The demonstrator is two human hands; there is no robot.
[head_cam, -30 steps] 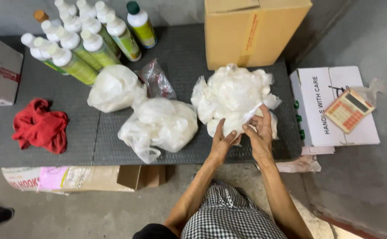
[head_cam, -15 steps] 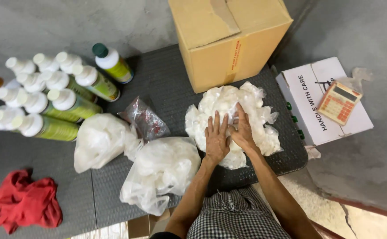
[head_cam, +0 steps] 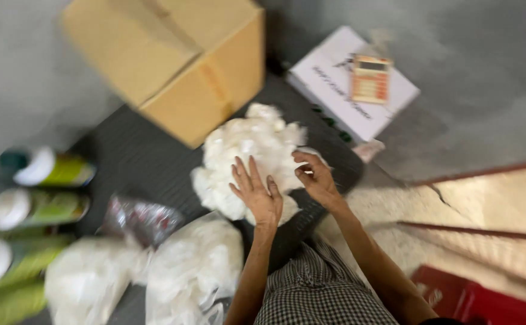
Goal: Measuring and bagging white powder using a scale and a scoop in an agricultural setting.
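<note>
White plastic bundle (head_cam: 248, 150) lies under left hand (head_cam: 258, 194), beside right hand (head_cam: 317, 178).

Brown cardboard box (head_cam: 172, 66), closed, on dark ribbed mat (head_cam: 136, 159). White flat carton (head_cam: 353, 84) bearing orange calculator (head_cam: 370, 79). Green bottles with white caps (head_cam: 28, 207), lying at left. Clear plastic bags of white filling (head_cam: 193, 271). Small dark-red packet (head_cam: 142, 219). Red crate (head_cam: 479, 298), lower right.

The white bundle (head_cam: 248, 159) looks like crinkled, glossy thin plastic, lying on a dark, matt, ribbed surface (head_cam: 136, 159) beside a smooth matt cardboard box (head_cam: 172, 60), clear shiny plastic bags (head_cam: 193, 271) and glossy plastic bottles (head_cam: 46, 171).
</note>
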